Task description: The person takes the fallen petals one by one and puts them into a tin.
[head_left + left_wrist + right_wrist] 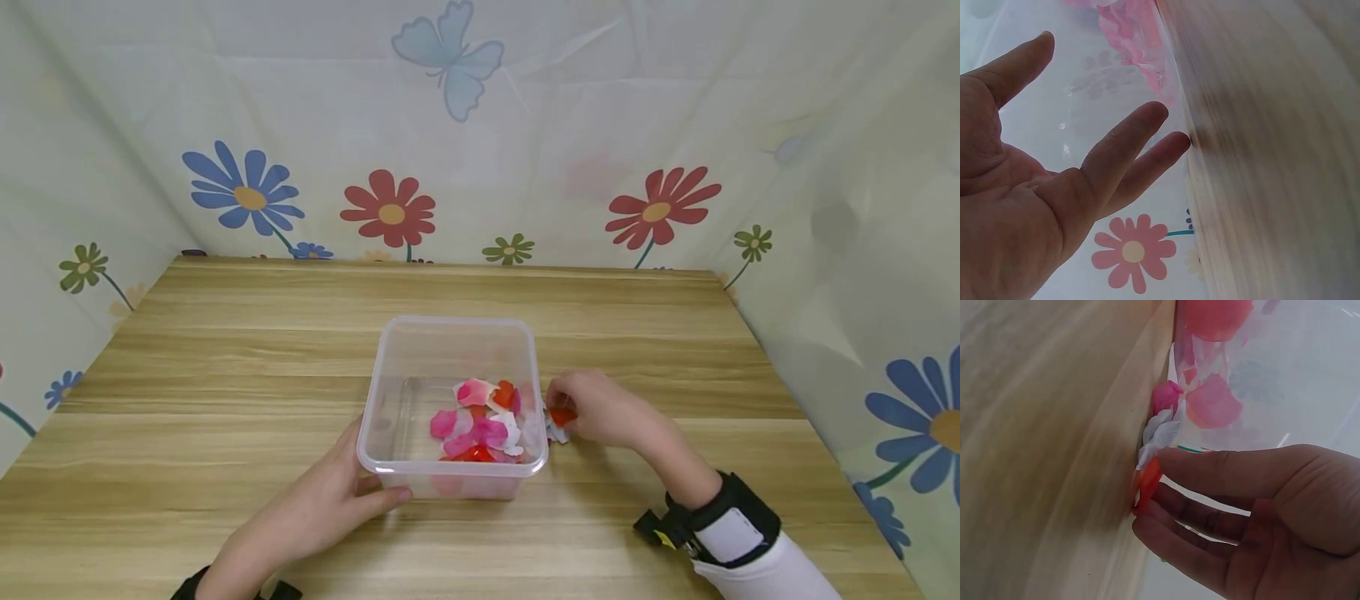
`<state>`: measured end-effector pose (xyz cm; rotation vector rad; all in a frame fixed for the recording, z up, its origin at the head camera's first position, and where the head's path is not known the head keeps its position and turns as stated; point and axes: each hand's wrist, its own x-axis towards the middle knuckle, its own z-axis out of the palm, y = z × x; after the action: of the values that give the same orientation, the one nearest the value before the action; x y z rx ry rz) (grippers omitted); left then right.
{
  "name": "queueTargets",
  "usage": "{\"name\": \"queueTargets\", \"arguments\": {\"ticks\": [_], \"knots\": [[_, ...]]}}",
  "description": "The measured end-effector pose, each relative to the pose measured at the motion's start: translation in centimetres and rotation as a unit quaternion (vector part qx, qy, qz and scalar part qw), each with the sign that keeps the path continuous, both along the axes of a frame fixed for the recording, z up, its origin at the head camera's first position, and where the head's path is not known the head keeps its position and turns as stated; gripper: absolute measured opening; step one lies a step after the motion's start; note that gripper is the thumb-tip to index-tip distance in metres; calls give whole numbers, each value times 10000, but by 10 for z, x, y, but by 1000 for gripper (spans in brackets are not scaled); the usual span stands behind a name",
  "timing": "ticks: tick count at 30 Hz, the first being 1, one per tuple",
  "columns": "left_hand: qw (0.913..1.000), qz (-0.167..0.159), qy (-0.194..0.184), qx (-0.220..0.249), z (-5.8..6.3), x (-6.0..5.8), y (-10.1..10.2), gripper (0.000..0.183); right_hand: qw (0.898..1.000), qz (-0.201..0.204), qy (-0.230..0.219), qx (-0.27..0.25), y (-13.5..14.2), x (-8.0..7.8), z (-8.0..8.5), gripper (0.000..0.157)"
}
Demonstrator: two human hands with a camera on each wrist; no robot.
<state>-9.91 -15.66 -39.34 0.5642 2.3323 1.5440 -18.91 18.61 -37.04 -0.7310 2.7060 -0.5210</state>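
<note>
A clear square plastic container (450, 468) holds several artificial flower petals (480, 425) in pink, red and white. At its front left corner is my left hand (322, 492), fingers along the left side and thumb near the front wall. The left wrist view shows these fingers spread and fairly straight beside the clear wall. My right hand (603, 408) is low at the container's right side and pinches a red petal (1149, 481) between thumb and fingertips. Beside this petal, white petals (1161, 433) and a pink petal (1166, 397) lie on the table against the container.
The wood-grain table (247, 358) extends around the container on every side. A white curtain (540, 133) printed with flowers and a butterfly encloses the back and both sides. Black straps with devices (731, 525) are worn on the wrists.
</note>
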Motion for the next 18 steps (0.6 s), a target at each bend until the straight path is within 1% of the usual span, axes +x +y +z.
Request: {"name": "queueTargets", "arguments": {"ticks": [3,7,12,14,18], "knots": [[10000,-10,4,-12,0,0,0,97,9999,86,-11,54,1,-1,-2,24],[10000,-57,69,18,-1,0,0,95,9999,72,-22,84,1,-2,-5,22],[10000,-41,25,45,0,0,1,96,10000,-65,-39,-33,2,-4,-8,19],[10000,-41,15,57,0,0,1,96,9998,-151,26,-93,3,-5,-8,19],[9999,-59,137,9,0,1,0,96,9989,-313,237,-254,6,-7,-7,18]]}}
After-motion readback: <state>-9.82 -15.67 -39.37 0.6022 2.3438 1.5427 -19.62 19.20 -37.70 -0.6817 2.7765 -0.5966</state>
